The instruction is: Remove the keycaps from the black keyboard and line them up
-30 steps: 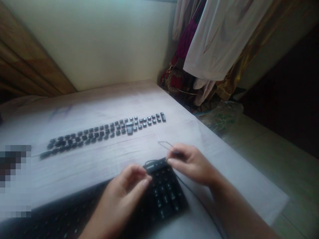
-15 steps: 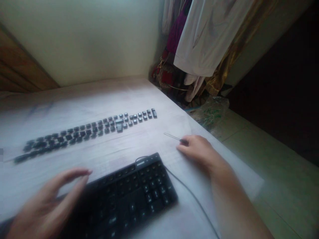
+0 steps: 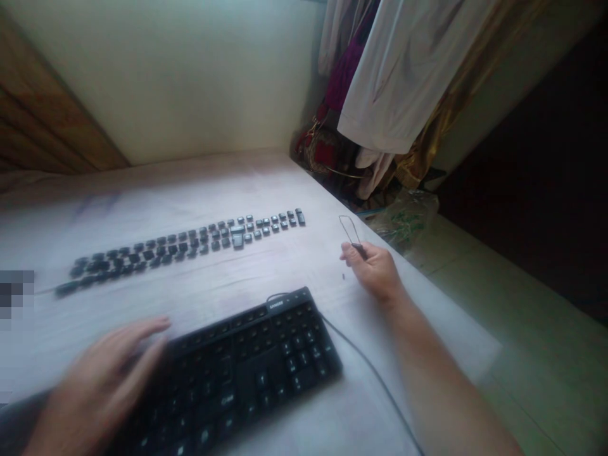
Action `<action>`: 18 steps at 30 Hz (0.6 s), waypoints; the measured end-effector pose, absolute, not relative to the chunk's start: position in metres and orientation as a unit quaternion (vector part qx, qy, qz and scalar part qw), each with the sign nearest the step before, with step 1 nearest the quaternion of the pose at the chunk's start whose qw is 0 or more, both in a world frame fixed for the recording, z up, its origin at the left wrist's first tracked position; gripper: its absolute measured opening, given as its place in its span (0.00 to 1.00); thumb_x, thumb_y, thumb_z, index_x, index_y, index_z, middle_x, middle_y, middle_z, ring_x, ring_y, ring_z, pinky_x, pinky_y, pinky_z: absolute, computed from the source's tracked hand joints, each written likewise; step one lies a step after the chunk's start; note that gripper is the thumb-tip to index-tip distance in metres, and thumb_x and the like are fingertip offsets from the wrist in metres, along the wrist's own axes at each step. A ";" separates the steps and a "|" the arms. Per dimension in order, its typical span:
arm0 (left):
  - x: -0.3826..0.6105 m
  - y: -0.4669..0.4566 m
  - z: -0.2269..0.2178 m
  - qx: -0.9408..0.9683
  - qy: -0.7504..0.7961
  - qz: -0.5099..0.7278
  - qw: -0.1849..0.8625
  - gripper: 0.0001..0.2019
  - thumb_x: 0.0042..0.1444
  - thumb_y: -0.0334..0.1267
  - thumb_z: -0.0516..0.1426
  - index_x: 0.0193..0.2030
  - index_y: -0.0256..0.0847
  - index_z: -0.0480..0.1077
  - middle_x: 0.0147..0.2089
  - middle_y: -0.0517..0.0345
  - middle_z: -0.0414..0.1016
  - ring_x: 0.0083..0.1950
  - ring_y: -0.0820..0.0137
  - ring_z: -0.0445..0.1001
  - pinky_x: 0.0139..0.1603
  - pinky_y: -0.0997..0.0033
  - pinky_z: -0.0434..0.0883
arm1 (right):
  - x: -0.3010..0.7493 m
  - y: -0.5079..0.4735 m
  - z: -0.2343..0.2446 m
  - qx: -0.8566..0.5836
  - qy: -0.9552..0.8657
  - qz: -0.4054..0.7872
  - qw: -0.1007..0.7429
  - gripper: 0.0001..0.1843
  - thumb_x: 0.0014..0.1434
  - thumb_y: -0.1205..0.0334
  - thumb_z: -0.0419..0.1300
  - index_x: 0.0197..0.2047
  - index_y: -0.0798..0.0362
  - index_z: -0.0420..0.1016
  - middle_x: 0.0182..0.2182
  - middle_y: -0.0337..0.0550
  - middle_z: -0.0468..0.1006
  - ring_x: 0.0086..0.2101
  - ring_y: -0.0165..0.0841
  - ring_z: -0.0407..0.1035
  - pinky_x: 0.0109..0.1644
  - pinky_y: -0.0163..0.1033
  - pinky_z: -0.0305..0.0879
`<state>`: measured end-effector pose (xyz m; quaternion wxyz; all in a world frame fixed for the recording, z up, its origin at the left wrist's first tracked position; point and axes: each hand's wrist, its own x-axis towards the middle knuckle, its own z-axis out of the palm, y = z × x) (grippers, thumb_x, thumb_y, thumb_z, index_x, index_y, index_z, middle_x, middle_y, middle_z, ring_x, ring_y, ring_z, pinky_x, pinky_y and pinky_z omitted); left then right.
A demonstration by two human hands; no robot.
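Note:
A black keyboard (image 3: 259, 370) lies at an angle on the pale cloth, its upper rows showing bare key sockets. Over its left part is my left hand (image 3: 102, 373), thumb and fingers apart, holding nothing; whether it touches the keyboard I cannot tell. To the right of the keyboard, my right hand (image 3: 370, 263) is closed around the dark handle of a wire keycap puller (image 3: 354, 234), its wire loop pointing up and away. Beyond the keyboard, several removed black keycaps (image 3: 192, 239) lie in slanting rows. A tiny dark piece (image 3: 343, 277) rests just below my right hand.
The keyboard's cable (image 3: 375, 373) runs toward the lower right. At the right, the cloth-covered surface (image 3: 327, 193) ends above a tiled floor (image 3: 475, 266). Clothes (image 3: 394, 82) hang at the back right, above a clear plastic bag (image 3: 403, 218). A wall closes off the back.
My right hand has lifted slightly and turned, so the keycap puller now points upward instead of left. The tiny dark piece shows below it. My left hand stays by the keyboard.

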<state>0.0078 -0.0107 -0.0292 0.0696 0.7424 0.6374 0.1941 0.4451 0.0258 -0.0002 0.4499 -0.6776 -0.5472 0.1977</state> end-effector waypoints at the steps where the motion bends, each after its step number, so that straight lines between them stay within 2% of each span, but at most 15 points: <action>1: 0.008 -0.011 -0.030 0.753 0.625 0.188 0.083 0.21 0.57 0.62 0.52 0.45 0.55 0.76 0.48 0.63 0.82 0.50 0.59 0.79 0.55 0.58 0.74 | 0.441 0.027 -0.003 -0.660 -0.530 0.214 0.488 0.26 0.56 0.38 0.57 0.24 0.53 0.75 0.16 0.38 0.70 0.19 0.30 0.65 0.24 0.34 0.60; 3: 0.009 -0.014 -0.031 0.768 0.606 0.177 0.107 0.23 0.57 0.63 0.51 0.46 0.52 0.77 0.50 0.59 0.82 0.52 0.56 0.79 0.57 0.53 0.73 | 0.435 0.028 -0.007 -0.634 -0.492 0.241 0.545 0.28 0.54 0.35 0.57 0.23 0.53 0.74 0.16 0.37 0.70 0.19 0.30 0.64 0.24 0.34 0.60; 6: 0.015 -0.019 -0.026 0.782 0.594 0.160 0.103 0.26 0.58 0.64 0.49 0.46 0.50 0.78 0.52 0.57 0.82 0.53 0.55 0.79 0.58 0.51 0.73 | 0.430 0.031 -0.008 -0.619 -0.455 0.250 0.590 0.31 0.55 0.32 0.54 0.23 0.53 0.74 0.18 0.39 0.71 0.21 0.30 0.65 0.26 0.35 0.62; 9: 0.022 -0.025 -0.020 0.805 0.570 0.152 0.065 0.26 0.60 0.61 0.48 0.51 0.48 0.77 0.55 0.54 0.80 0.55 0.55 0.78 0.58 0.52 0.73 | 0.430 0.032 -0.002 -0.619 -0.454 0.252 0.590 0.33 0.56 0.31 0.51 0.22 0.53 0.74 0.16 0.36 0.65 0.19 0.28 0.60 0.22 0.34 0.55; 12: 0.024 -0.033 -0.020 0.829 0.540 0.143 0.030 0.28 0.59 0.59 0.50 0.57 0.46 0.73 0.59 0.51 0.77 0.58 0.53 0.75 0.59 0.51 0.71 | 0.429 0.026 0.009 -0.613 -0.473 0.279 0.568 0.32 0.54 0.30 0.55 0.24 0.54 0.74 0.14 0.32 0.59 0.16 0.26 0.54 0.20 0.34 0.50; 15: 0.019 -0.044 -0.025 0.854 0.508 0.112 0.012 0.32 0.58 0.59 0.53 0.66 0.47 0.63 0.66 0.50 0.69 0.63 0.50 0.70 0.64 0.45 0.66 | 0.422 0.012 0.021 -0.606 -0.492 0.323 0.535 0.29 0.48 0.32 0.61 0.27 0.54 0.73 0.14 0.30 0.61 0.16 0.25 0.55 0.19 0.33 0.51; 18: 0.015 -0.054 -0.025 0.876 0.476 0.077 0.013 0.41 0.56 0.59 0.56 0.73 0.51 0.48 0.73 0.50 0.55 0.70 0.47 0.60 0.67 0.39 0.59 | 0.410 -0.009 0.032 -0.601 -0.501 0.366 0.504 0.26 0.45 0.38 0.66 0.32 0.54 0.72 0.16 0.33 0.68 0.17 0.26 0.60 0.20 0.33 0.55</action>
